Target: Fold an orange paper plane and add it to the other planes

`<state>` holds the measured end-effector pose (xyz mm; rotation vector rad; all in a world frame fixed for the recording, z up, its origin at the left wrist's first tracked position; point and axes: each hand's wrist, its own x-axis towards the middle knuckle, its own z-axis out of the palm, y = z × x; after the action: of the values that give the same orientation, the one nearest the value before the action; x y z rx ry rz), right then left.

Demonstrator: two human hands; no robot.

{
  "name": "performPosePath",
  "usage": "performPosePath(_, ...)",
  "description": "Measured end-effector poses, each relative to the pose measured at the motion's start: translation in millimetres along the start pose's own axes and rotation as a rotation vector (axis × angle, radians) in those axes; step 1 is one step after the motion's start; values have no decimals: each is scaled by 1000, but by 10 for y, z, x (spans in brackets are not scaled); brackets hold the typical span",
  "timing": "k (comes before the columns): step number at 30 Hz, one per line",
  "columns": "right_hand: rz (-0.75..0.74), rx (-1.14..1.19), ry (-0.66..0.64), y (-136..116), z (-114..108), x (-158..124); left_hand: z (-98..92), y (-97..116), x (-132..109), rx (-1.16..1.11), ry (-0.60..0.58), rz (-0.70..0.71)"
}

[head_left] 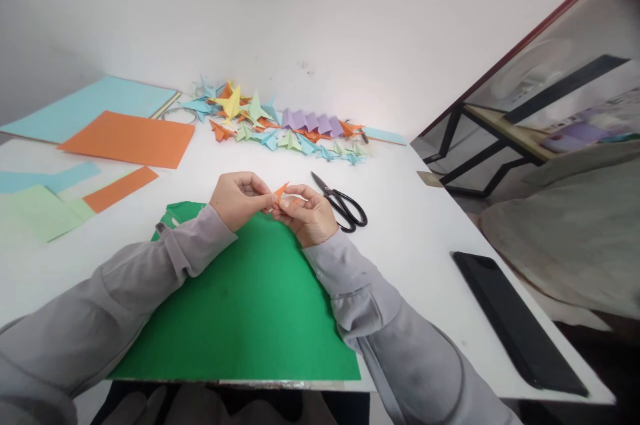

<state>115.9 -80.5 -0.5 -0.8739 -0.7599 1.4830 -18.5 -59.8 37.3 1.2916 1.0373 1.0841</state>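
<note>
Both our left hand (243,199) and our right hand (314,215) pinch a small orange paper (281,192) above a green sheet (250,305). That sheet runs to the near edge of our white table (410,265). Black scissors (328,191) sit just beside our right hand. We see a black slab (517,321) near the table's right edge and folded paper shapes (233,105) by the wall (350,25).

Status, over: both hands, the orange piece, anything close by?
Left hand, right hand pinching orange piece. Piece folded, sharp point showing. Scissors close beside right hand.
</note>
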Motion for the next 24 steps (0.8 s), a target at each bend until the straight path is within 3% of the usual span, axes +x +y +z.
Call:
performPosePath(4, 116, 44, -18, -86, 13, -15, -17, -1, 8, 16, 11, 20)
performPosePath(9, 150, -80, -42, -96, 29, -23, -20, 1, -1, 34, 47, 24)
performPosePath(24, -29, -94, -120, 4, 14, -12, -25, -13, 8, -58, 39, 30)
